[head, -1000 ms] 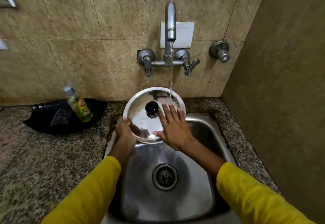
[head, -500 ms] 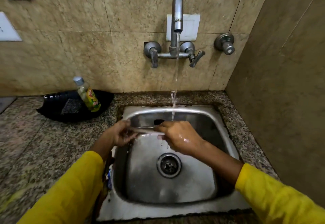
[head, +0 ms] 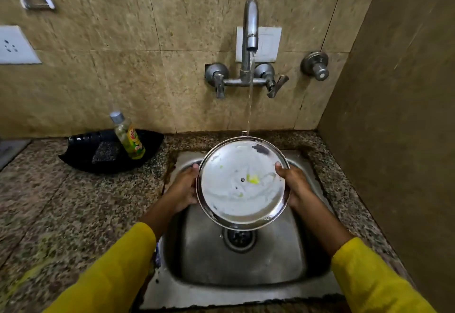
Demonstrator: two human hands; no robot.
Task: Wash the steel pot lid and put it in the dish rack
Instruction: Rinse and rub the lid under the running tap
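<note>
The round steel pot lid [head: 242,184] is held over the sink [head: 241,258], its underside facing me, smeared with white foam and a few green soap spots. My left hand [head: 183,191] grips its left rim and my right hand [head: 293,186] grips its right rim. Water runs from the tap [head: 251,32] and falls onto the lid's far edge. The knob side of the lid is hidden. No dish rack is in view.
A black tray [head: 108,151] on the granite counter at left holds a green dish soap bottle [head: 128,135] and a scrub pad [head: 105,152]. The tiled wall stands close behind, another wall at right. A wall socket [head: 14,44] is at far left.
The lid was turned over: a second ago its knob side faced me under my flat right hand, then it was edge-on, and now its foamy underside faces me with both hands on the rim.
</note>
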